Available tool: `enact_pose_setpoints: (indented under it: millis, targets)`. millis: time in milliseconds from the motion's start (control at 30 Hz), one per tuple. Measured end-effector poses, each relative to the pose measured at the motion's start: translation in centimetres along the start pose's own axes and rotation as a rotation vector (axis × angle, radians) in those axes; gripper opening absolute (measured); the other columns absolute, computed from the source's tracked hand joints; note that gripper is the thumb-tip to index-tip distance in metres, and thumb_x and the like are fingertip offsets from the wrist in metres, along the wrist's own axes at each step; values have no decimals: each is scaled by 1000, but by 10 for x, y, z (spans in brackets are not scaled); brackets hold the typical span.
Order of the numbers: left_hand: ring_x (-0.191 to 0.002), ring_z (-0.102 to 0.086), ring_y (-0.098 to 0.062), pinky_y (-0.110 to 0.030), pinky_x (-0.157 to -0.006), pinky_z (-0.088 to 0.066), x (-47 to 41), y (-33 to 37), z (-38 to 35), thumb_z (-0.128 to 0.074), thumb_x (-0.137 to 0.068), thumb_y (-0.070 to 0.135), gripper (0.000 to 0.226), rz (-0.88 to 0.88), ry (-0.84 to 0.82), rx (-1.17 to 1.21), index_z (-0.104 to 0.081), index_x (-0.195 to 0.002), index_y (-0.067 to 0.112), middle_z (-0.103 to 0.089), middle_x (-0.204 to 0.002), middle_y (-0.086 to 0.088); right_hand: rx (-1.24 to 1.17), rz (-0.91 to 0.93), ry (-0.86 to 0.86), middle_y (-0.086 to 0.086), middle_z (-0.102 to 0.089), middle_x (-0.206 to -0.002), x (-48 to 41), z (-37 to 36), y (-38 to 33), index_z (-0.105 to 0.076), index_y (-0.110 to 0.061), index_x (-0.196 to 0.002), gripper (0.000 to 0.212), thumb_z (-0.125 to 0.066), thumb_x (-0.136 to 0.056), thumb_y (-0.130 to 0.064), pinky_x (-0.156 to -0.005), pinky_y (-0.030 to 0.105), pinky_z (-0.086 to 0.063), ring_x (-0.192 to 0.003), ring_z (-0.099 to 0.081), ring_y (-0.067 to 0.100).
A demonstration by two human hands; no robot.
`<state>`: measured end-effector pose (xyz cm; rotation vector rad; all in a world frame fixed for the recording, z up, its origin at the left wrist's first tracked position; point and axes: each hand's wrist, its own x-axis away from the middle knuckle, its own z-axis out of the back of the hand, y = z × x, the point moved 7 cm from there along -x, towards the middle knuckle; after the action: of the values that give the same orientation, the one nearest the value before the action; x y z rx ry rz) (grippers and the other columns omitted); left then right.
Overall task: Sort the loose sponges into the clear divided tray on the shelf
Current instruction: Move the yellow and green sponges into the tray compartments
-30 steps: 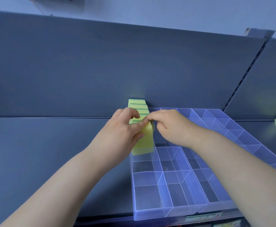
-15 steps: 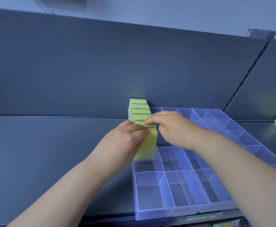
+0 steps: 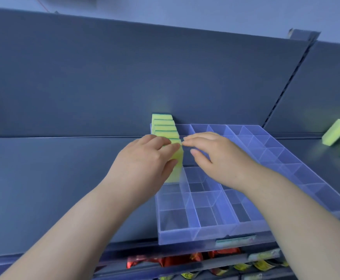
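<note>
Sponge [image 3: 177, 159] — upright under left hand [image 3: 145, 161]

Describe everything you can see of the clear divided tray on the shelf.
The clear divided tray is a lidless rectangular box of see-through, bluish plastic, split by thin walls into many unequal compartments. It lies flat on the dark shelf, front wall at the shelf's lip. The far end of its left column holds a row of sponges on edge; other visible compartments are bare. The left hand grips the nearest sponge; the right hand hangs above the middle.
</note>
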<state>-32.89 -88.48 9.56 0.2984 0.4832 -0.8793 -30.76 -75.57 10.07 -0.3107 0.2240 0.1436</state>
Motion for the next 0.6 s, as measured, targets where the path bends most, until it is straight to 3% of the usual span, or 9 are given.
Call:
enact_pose_setpoints:
  millis: [300, 467, 600]
  targets:
    - [-90, -66, -25, -35, -72, -53, 9, 131, 11, -37, -85, 41, 46, -56, -14, -3, -68, -109, 18, -70, -100, 0, 76, -156, 145, -18, -35, -144, 140, 58, 31, -44, -30, -135, 42, -38, -95, -41, -105, 17, -19, -133, -26, 1]
    - [-92, -66, -24, -34, -74, -54, 29, 241, -27, -43, -85, 41, 41, -117, -96, 143, -67, -111, 20, -69, -105, 0, -100, -388, 252, -23, -39, -133, 271, 71, 84, -47, -29, -133, 42, -44, -92, -40, -105, 15, -21, -129, -30, -3]
    - [-94, -66, -23, -35, -74, -55, 57, 319, -75, -47, -84, 39, 43, -219, -239, 196, -64, -118, 19, -67, -111, -1, -140, -616, 259, -14, -44, -136, 382, 59, 138, -49, -26, -131, 40, -46, -93, -37, -103, 16, -23, -129, -35, 2]
